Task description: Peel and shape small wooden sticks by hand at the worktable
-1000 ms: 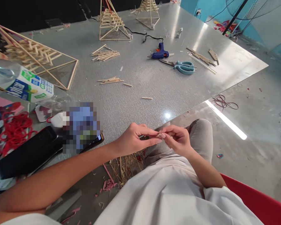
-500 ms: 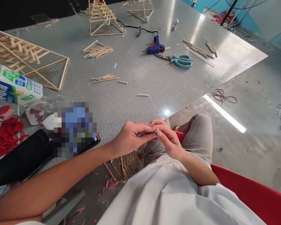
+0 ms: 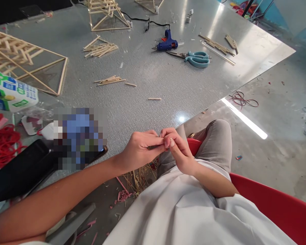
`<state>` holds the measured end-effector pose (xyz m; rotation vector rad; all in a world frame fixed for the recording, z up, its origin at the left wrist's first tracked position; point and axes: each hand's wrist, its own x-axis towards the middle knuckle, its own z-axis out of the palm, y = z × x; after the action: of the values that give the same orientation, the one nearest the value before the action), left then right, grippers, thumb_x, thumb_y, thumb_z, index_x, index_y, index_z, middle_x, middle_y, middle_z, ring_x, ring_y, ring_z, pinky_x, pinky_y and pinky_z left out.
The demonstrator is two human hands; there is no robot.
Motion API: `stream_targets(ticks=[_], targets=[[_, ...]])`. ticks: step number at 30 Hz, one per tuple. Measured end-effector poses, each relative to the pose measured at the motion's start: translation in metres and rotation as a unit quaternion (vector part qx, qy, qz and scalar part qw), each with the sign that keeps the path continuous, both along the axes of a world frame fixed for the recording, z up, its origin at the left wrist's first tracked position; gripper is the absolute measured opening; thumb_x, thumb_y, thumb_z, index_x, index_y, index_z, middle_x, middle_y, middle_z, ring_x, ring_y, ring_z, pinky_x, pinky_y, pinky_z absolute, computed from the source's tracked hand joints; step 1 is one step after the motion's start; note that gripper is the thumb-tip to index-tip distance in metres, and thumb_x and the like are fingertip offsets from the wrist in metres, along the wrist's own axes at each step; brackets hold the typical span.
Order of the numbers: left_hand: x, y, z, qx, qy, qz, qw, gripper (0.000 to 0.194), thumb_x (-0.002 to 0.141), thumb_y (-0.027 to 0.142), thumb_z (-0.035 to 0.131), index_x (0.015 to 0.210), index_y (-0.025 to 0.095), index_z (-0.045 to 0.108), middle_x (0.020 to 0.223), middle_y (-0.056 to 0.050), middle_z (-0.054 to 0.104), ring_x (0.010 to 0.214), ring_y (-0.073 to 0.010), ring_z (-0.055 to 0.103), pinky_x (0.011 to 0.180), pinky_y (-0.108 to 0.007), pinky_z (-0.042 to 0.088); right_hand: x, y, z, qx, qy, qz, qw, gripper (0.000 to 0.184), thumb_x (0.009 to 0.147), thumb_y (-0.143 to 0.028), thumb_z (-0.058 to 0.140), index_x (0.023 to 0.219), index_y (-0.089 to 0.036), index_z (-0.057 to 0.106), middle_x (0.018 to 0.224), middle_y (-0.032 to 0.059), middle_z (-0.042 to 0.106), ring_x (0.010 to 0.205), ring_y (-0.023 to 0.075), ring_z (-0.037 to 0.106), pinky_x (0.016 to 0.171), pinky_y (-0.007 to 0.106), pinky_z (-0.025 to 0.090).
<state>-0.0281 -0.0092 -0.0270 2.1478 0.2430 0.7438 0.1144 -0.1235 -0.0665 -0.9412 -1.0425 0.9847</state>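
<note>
My left hand [image 3: 140,149] and my right hand [image 3: 177,149] meet just off the near edge of the grey table [image 3: 168,81], above my lap. Both are closed in a pinch, fingertips touching, around a small thin stick-like piece that is mostly hidden between the fingers. A single short wooden stick [image 3: 154,99] lies on the table a little beyond my hands. Further off lie a small pile of sticks [image 3: 109,80] and a larger pile [image 3: 99,49].
A blue glue gun [image 3: 167,43] and teal scissors [image 3: 195,58] lie at the far side, with longer sticks [image 3: 216,47] to their right. Stick-built pyramid frames [image 3: 28,64] stand left and back. A black phone [image 3: 22,170], red bands [image 3: 2,144] and a bottle [image 3: 7,93] sit left. Stick scraps [image 3: 135,178] litter the floor.
My hands drew closer together and slightly left; the right fingers now curl over the left fingertips. The view tilted down, so the table items sit higher in the frame.
</note>
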Motion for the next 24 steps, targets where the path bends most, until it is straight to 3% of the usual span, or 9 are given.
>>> stream_targets(ticks=[4,12,21,24], targets=[[0.001,0.000,0.001,0.009,-0.003,-0.006,1.000,0.038,0.110,0.035,0.068,0.081,0.015,0.082,0.060,0.003,0.062,0.057,-0.0091,0.049,0.075,-0.024,0.059,-0.004,-0.001,-0.003,-0.001,0.010,-0.005,1.000,0.038,0.115,-0.056,0.049,0.095,-0.026,0.056,0.116,0.0085,0.058,0.108,0.0231,0.056,0.108,0.045,0.054],[0.000,-0.001,0.002,0.021,-0.019,-0.017,0.999,0.032,0.109,0.024,0.068,0.080,0.016,0.079,0.062,0.004,0.062,0.057,-0.0080,0.051,0.077,-0.023,0.058,-0.005,-0.003,-0.008,0.011,0.024,0.009,1.000,0.031,0.117,-0.049,0.049,0.098,-0.026,0.058,0.119,0.0078,0.057,0.114,0.0228,0.055,0.116,0.048,0.051],[0.001,0.000,0.001,0.021,-0.017,-0.025,0.999,0.039,0.110,0.023,0.067,0.072,0.016,0.072,0.059,0.004,0.062,0.055,-0.0082,0.052,0.076,-0.025,0.058,-0.003,-0.005,-0.008,0.024,-0.010,-0.007,1.000,0.032,0.118,-0.050,0.048,0.101,-0.027,0.063,0.119,0.0074,0.060,0.116,0.0225,0.058,0.115,0.048,0.053],[0.003,0.001,0.002,-0.007,-0.036,-0.039,0.999,0.032,0.108,0.019,0.070,0.076,0.016,0.070,0.065,0.003,0.068,0.059,-0.0084,0.058,0.074,-0.023,0.058,0.005,-0.006,-0.005,0.040,-0.033,-0.005,0.999,0.027,0.118,-0.044,0.049,0.114,-0.028,0.071,0.122,0.0076,0.061,0.110,0.0205,0.061,0.104,0.042,0.059]])
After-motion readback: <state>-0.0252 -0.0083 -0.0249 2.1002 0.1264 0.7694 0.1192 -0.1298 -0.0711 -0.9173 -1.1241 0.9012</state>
